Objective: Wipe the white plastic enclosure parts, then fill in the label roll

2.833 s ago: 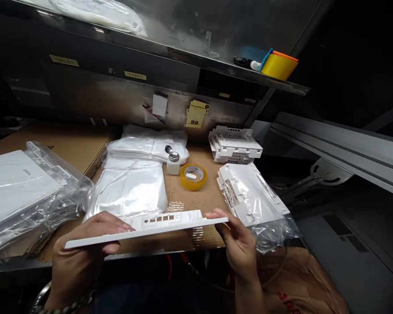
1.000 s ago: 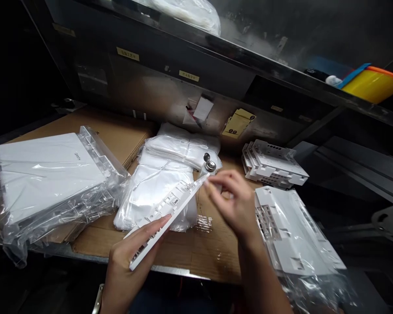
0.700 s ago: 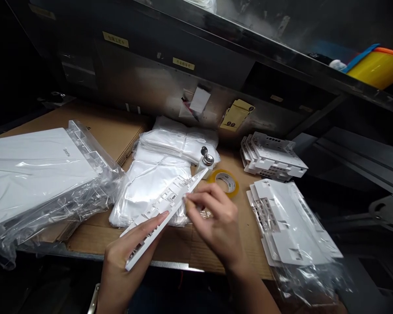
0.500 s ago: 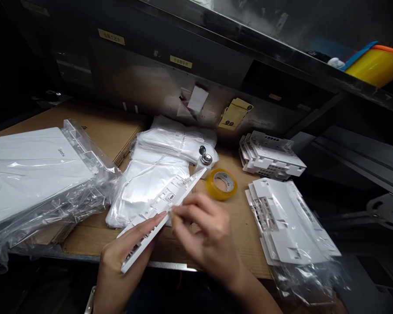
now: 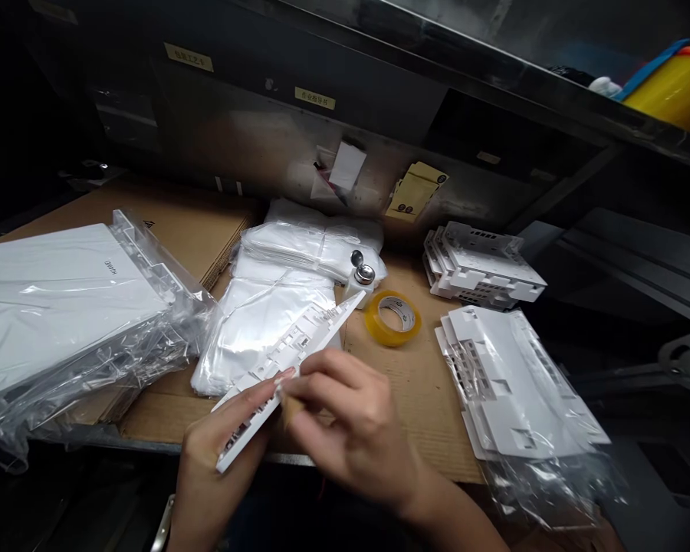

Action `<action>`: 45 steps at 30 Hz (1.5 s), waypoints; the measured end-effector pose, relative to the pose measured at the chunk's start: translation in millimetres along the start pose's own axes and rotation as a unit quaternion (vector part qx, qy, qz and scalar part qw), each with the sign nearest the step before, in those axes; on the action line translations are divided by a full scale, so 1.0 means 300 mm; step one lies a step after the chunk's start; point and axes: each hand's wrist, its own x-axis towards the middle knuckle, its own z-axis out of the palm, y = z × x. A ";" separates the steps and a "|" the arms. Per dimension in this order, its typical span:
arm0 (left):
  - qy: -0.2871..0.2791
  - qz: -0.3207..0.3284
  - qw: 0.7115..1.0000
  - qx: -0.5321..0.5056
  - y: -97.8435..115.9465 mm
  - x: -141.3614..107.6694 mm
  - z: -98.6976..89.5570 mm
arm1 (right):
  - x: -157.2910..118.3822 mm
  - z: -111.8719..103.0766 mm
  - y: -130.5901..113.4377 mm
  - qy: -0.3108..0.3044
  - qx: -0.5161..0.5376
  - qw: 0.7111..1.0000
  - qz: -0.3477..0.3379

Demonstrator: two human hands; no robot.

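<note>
My left hand [image 5: 221,448] grips the lower end of a long white plastic housing [image 5: 307,335], which has slots and ribs along its edge and is held tilted over the table's front. My right hand [image 5: 348,422] is closed in a pinch at the middle of the housing's edge. Between its fingertips shows a small white wad [image 5: 280,387], pressed against the plastic; its material is unclear. A tan covering is visible at the right thumb. Just beyond the housing's upper tip stands a white bottle [image 5: 356,290] with a metal pump top, beside a roll of yellow tape [image 5: 411,326].
Stacked clear plastic bags [image 5: 270,307] lie behind the housing. At left, a bagged white panel [image 5: 63,291] rests on flat cardboard [image 5: 166,201]. More white housings [image 5: 529,391] are stacked at right, some partly bagged. A metal shelf [image 5: 494,84] overhangs the back.
My right hand has slid down and left along the housing's edge, towards my left fingers, still pinching the wad. The left hand keeps its hold. The view has shifted slightly.
</note>
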 end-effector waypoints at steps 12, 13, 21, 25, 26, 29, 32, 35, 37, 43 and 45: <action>0.016 -0.010 1.000 0.005 -0.015 -0.006 0.003 | 0.008 -0.001 0.010 0.046 -0.021 0.998 0.033; 0.024 -0.004 1.000 0.000 -0.016 -0.006 0.001 | -0.006 0.021 -0.017 0.034 -0.010 0.999 0.012; -0.006 -0.034 0.999 -0.021 -0.013 0.032 -0.028 | 0.071 -0.116 0.218 0.183 -0.076 0.972 0.127; 0.041 -0.099 0.992 -0.072 0.030 0.063 -0.079 | 0.049 -0.239 0.256 0.323 -0.060 0.932 0.153; 0.043 -0.121 0.989 -0.079 0.048 0.072 -0.094 | 0.027 -0.256 0.242 0.349 -0.037 0.922 0.161; 0.030 -0.164 0.982 -0.092 0.109 0.099 -0.131 | -0.056 -0.277 0.185 0.382 0.110 0.889 0.227; 0.015 -0.169 0.981 -0.098 0.154 0.122 -0.155 | -0.130 -0.273 0.136 0.325 0.303 0.840 0.312; -0.003 -0.147 0.983 -0.106 0.178 0.139 -0.166 | -0.177 -0.262 0.105 0.265 0.406 0.797 0.360; -0.039 -0.113 0.986 -0.118 0.185 0.145 -0.168 | -0.196 -0.254 0.093 0.244 0.443 0.775 0.377; -0.090 -0.066 0.982 -0.150 0.195 0.133 -0.158 | -0.216 -0.244 0.080 0.219 0.512 0.727 0.402; -0.099 -0.054 0.981 -0.158 0.198 0.126 -0.154 | -0.214 -0.240 0.071 0.226 0.523 0.716 0.402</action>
